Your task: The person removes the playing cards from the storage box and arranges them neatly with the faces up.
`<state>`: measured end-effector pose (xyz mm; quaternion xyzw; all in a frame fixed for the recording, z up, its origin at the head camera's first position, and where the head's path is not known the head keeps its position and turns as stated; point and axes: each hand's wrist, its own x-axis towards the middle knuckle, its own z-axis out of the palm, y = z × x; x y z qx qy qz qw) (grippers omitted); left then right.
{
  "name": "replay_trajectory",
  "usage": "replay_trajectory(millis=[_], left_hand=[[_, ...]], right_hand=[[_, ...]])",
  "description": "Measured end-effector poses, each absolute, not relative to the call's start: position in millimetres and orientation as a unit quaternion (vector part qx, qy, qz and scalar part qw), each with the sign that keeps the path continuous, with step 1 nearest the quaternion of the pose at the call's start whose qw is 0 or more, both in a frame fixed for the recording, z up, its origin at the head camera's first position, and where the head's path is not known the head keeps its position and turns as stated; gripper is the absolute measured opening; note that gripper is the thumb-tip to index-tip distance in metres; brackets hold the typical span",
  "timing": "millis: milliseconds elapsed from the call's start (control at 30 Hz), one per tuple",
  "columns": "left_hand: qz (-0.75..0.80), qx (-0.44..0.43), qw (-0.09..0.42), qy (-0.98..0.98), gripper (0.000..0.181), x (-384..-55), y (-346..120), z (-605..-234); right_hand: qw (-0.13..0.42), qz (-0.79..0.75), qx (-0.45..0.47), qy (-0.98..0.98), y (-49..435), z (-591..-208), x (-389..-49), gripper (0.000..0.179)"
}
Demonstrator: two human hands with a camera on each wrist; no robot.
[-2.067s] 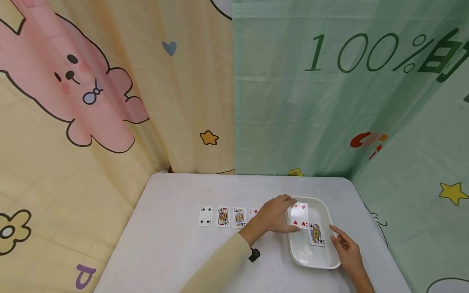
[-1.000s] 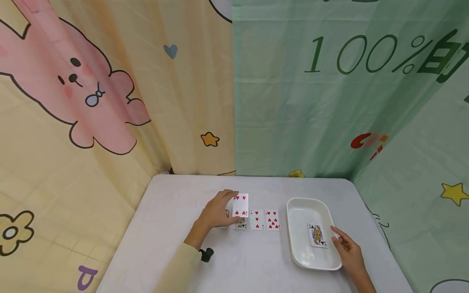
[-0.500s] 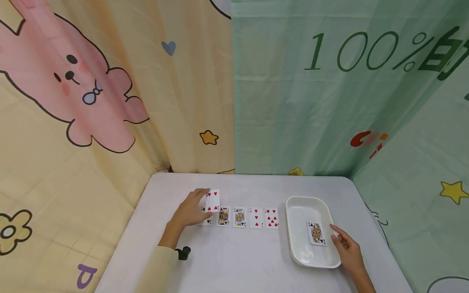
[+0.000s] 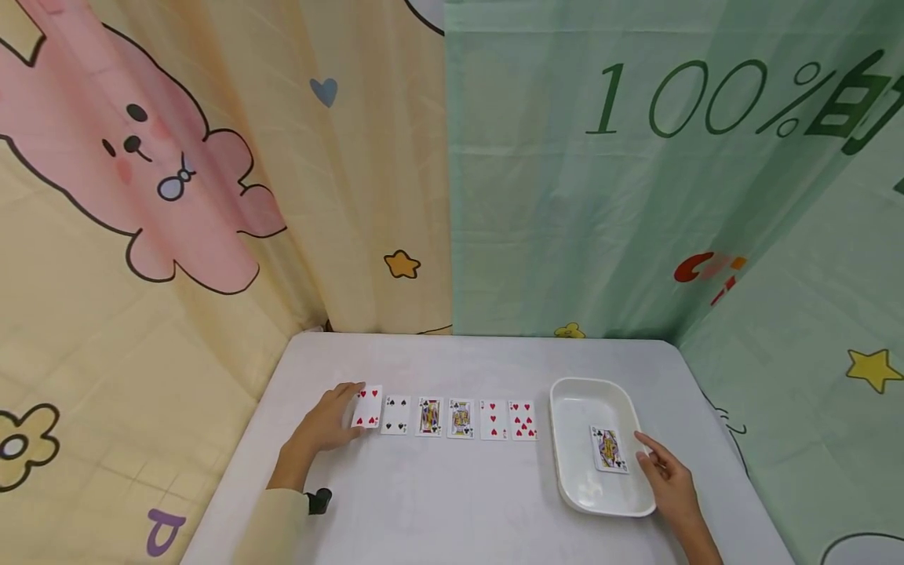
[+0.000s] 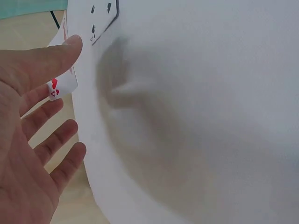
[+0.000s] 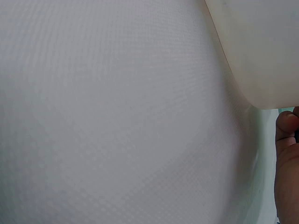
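My left hand (image 4: 326, 420) pinches a four of hearts (image 4: 367, 407) between thumb and fingers, at the left end of a row of playing cards. The left wrist view shows that card (image 5: 69, 84) tilted, partly covered by the thumb, with the other fingers spread. Directly to its right lies a four of spades (image 4: 396, 415). At the far side of the row, my right hand (image 4: 674, 482) holds the right rim of a white tray (image 4: 603, 496). A face-up queen card (image 4: 610, 450) rests in the tray.
Further along the row lie two face cards, one a black-suit card (image 4: 429, 417) and one beside it (image 4: 461, 418), then two hearts cards (image 4: 493, 421) reaching toward the tray. Curtains (image 4: 381, 196) hang behind the white table (image 4: 438, 502) and at its sides.
My left hand has carried the four of hearts from the tray leftward over the row and lowered it beside the four of spades. My right hand has stayed at the tray.
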<state>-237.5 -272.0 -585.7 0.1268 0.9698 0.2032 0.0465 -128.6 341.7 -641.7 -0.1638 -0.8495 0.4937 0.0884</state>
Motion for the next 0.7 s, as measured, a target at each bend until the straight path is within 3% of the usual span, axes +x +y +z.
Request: replay_trajectory(millis=[367, 700], left_hand=[[0.204, 0.079, 0.104, 0.970, 0.083, -233.2, -279.6, -594.1], [0.161, 0.082, 0.104, 0.978, 0.083, -241.2, -276.2, -601.1]], right_hand=[[0.082, 0.499, -0.167, -0.846, 339.9, -640.6, -126.9, 0.044], [0.075, 0.498, -0.165, -0.848, 342.4, -638.9, -128.3, 0.046]])
